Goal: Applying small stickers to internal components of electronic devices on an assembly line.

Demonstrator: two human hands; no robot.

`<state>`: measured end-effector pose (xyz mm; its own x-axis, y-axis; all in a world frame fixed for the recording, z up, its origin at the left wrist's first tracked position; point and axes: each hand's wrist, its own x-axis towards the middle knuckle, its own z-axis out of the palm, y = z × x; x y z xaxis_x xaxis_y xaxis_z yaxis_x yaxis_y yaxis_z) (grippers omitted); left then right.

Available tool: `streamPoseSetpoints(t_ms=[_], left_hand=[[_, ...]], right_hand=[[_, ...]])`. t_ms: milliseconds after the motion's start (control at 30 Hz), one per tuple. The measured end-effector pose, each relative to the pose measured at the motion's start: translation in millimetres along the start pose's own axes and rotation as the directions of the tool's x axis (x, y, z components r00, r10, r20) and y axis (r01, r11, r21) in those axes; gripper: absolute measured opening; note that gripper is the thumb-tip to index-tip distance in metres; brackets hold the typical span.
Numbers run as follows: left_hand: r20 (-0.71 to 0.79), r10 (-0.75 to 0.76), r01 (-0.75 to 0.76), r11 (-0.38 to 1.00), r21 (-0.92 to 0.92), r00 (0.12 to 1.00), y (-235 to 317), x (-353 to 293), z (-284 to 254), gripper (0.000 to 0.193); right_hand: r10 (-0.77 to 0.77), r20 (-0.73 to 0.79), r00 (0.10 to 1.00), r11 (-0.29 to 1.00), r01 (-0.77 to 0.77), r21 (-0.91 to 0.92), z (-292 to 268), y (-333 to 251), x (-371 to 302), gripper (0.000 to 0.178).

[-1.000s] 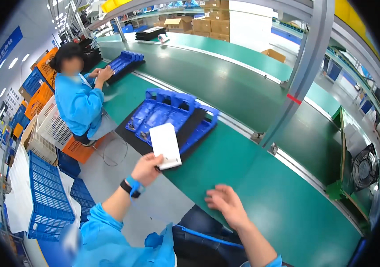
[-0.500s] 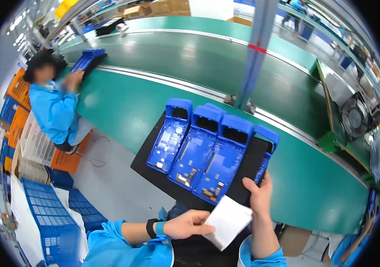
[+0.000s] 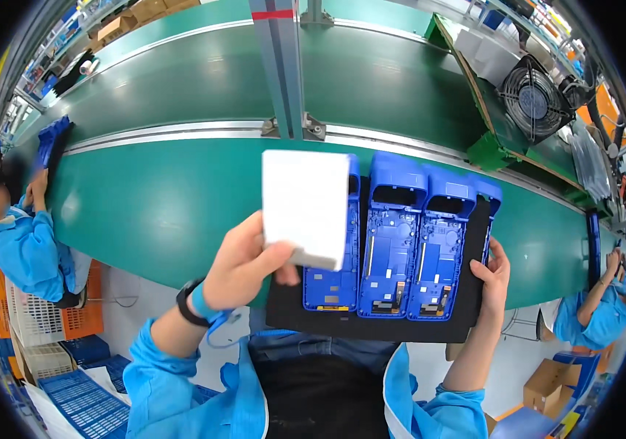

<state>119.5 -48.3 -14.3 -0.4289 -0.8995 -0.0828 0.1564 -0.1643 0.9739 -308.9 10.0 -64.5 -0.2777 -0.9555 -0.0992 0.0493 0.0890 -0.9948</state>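
In my left hand point(image 3: 243, 256), raised over the bench edge, is a white rectangular paper pad point(image 3: 304, 205), gripped at its lower corner with the thumb in front. Partly behind it lies a blue plastic housing point(image 3: 330, 289) on a black board point(image 3: 379, 331). Two more open blue housings point(image 3: 390, 249) point(image 3: 441, 252) lie alongside, with small parts inside and their hollow heads facing the belt. A fourth housing point(image 3: 487, 208) appears narrow at the right edge. My right hand point(image 3: 492, 278) closes around its lower end, thumb on the near side; some fingers are hidden.
The green bench point(image 3: 159, 197) runs across, backed by a metal rail and a post point(image 3: 280, 73). At the right stands a fan point(image 3: 534, 99) beside a green-edged shelf. Co-workers point(image 3: 31, 249) point(image 3: 595, 311) sit left and right. Crates point(image 3: 79, 406) stand on the floor at left.
My left hand has lifted the white pad up and away from my right hand, over the leftmost housing. The view has swung, so the board and housings appear straighter and further right.
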Motion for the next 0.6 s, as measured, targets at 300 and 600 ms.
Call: streamPoseSetpoints(t_ms=[300, 600], left_hand=[[0.227, 0.081, -0.070, 0.996, -0.057, 0.970, -18, 80, 41, 0.030], [0.125, 0.225, -0.237, 0.968, 0.083, 0.966, -41, 75, 41, 0.022]], right_hand=[[-0.211, -0.253, 0.944, 0.881, 0.072, -0.467, 30, 11, -2, 0.031], [-0.622, 0.348, 0.702, 0.364, 0.652, -0.664, 119, -46, -3, 0.021]])
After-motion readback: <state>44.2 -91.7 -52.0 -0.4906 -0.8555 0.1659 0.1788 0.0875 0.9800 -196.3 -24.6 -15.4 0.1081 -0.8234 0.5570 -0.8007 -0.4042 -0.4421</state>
